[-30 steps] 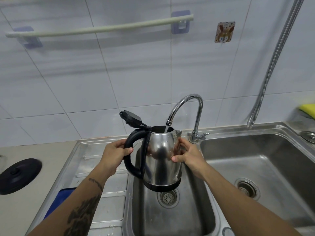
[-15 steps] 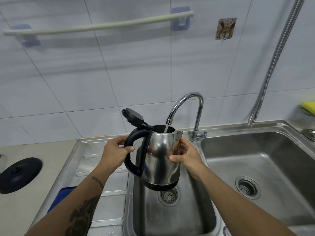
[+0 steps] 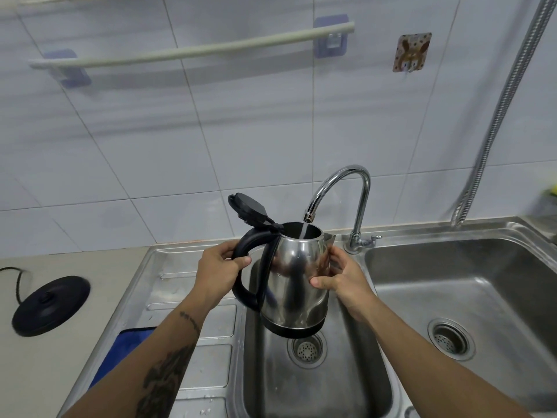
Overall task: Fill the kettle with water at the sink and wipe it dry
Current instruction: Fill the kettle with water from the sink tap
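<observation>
I hold a shiny steel kettle (image 3: 294, 285) upright in the air over the small left sink basin (image 3: 355, 375). Its black lid (image 3: 248, 208) is flipped open. My left hand (image 3: 220, 271) grips the black handle (image 3: 242, 267). My right hand (image 3: 339, 274) presses against the kettle's right side below the spout. A thin stream of water falls from the curved chrome tap (image 3: 337, 191) into the kettle's open mouth. A blue cloth (image 3: 120, 354) lies on the draining board at the lower left, partly hidden by my left forearm.
The kettle's black base (image 3: 49, 304) with its cord sits on the beige counter at the left. A larger sink basin (image 3: 470, 291) lies to the right. A towel rail (image 3: 193, 51) and a hook (image 3: 411, 52) hang on the tiled wall. A metal hose (image 3: 506, 95) runs down at the right.
The kettle stays under the running tap with both hands in the same grips. The view has shifted slightly, tilting down and to the right.
</observation>
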### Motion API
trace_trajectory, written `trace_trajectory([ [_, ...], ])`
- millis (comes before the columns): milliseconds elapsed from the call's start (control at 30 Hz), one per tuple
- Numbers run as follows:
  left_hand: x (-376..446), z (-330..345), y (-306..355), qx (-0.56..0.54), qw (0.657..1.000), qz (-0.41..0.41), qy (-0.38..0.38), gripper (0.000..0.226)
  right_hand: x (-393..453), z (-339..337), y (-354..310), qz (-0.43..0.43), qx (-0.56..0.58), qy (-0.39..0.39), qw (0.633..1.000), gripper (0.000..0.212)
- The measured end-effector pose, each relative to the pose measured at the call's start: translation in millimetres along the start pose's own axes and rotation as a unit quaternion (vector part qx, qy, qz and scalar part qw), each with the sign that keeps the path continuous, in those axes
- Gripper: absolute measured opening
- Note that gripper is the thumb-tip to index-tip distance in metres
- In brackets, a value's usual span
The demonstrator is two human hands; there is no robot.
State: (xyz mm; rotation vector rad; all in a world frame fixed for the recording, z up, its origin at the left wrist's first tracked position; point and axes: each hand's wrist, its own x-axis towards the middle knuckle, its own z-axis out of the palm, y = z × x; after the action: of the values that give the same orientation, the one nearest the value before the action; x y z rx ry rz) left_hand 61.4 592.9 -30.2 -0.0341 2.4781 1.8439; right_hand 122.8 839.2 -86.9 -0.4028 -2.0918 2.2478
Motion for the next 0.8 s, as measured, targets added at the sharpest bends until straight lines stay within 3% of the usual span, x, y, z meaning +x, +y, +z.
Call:
trace_trajectory([
  [333, 0.7, -5.3, -1.2, -0.021, 0.999, -0.032, -0.022, 0.026, 2.0, -0.1, 3.7, 0.011, -0.001, -0.007, 1.0, 0.094],
  [667, 2.4, -1.7, -2.9, -0.012, 1.0, -0.023, -0.002, 0.026, 1.9, -0.8, 1.9, -0.015, 0.005, -0.005, 1.0, 0.093],
  [800, 2.0, 1.5, -4.3, -0.008, 1.0, -0.015, 0.015, 0.027, 0.0, -1.5, 2.7, -0.017, -0.001, -0.003, 1.0, 0.066],
])
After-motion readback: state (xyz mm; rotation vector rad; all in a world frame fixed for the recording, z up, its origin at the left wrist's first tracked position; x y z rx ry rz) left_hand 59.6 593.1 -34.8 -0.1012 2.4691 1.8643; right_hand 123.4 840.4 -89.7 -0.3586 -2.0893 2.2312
